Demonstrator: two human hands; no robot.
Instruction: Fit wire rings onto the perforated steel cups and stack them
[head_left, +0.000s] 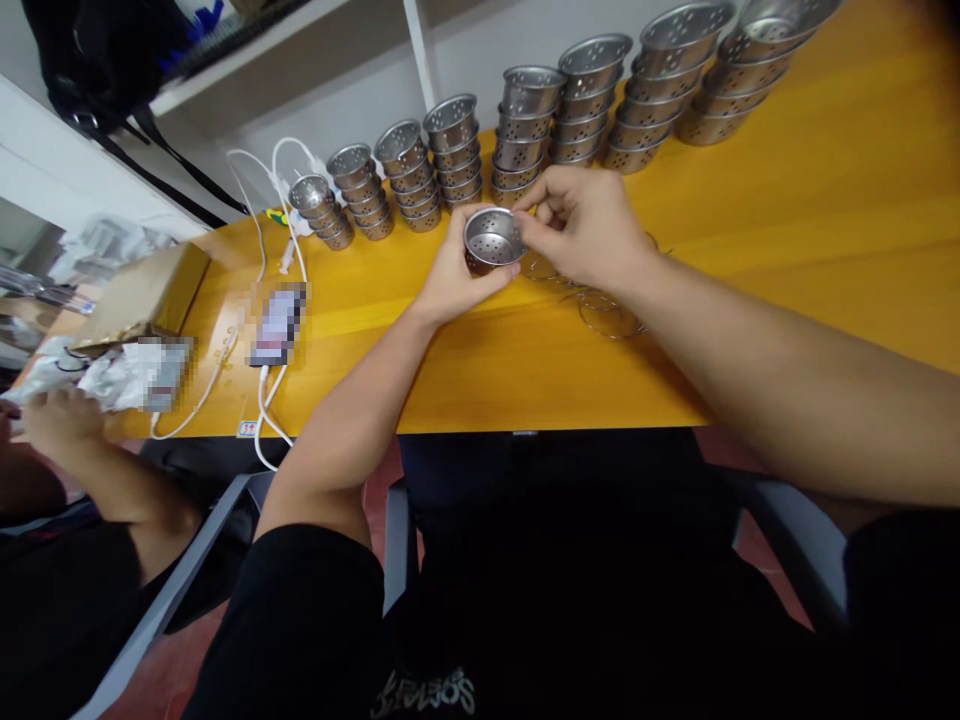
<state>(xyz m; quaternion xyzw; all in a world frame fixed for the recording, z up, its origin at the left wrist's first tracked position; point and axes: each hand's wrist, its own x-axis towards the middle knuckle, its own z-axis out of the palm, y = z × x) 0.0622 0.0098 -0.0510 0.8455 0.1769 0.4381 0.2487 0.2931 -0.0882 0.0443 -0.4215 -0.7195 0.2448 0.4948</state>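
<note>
Perforated metal cup sits in the left hand, its fingers curled round the sides, above the bench. Right hand reaches in, fingers bent and pinched together at the rim.

A perforated metal cup is held above the table by the left hand, its open mouth facing up toward the camera. The cup's rim is met at its right side by the fingertips of the right hand. Thin wire rings are seen on the table, partly covered by the right forearm. Stacks of similar cups are lined up along the far edge, below a white shelf. To the left, a phone, blurred by pixelation, is accompanied by white cables. Farther left, a cardboard box and another person's hand are noted.
</note>
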